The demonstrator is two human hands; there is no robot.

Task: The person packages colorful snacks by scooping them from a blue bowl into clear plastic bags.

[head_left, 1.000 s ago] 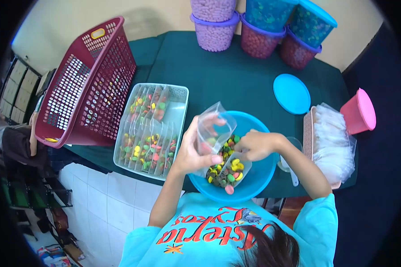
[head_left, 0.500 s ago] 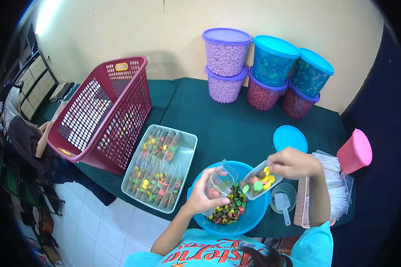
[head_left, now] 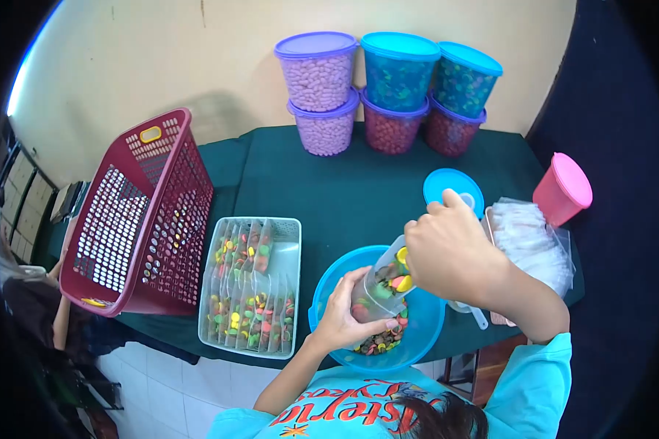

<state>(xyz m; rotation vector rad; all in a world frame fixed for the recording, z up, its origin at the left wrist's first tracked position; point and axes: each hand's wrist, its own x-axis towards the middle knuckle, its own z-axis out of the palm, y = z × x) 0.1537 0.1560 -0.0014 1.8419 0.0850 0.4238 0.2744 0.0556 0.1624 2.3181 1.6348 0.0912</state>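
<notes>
My left hand (head_left: pixel 344 318) is closed around a clear plastic bag (head_left: pixel 366 296), its mouth turned up over the blue basin (head_left: pixel 433 333). With my right hand (head_left: pixel 447 245) I grip a clear scoop (head_left: pixel 389 257), tilted down into the bag's mouth. Yellow, green, pink and brown candies (head_left: pixel 399 282) lie in the scoop and at the bag's opening. Below, more of these candies (head_left: pixel 379 344) fill the bottom of the basin. My right hand hides the scoop's handle end.
Left stands a tray (head_left: pixel 289 252) of filled bags, beside a maroon basket (head_left: pixel 176 219). Stacked tubs (head_left: pixel 318 73) line the wall. A blue lid (head_left: pixel 439 183), plastic bags (head_left: pixel 531 249), a pink tub (head_left: pixel 560 190) and a second scoop's handle (head_left: pixel 479 318) are at right. Another person's arm (head_left: pixel 62 322) shows far left.
My right hand has brought the scoop left and up, tipping it steeply into the bag's mouth. The bag stays in my left hand above the basin. The view has shifted.
</notes>
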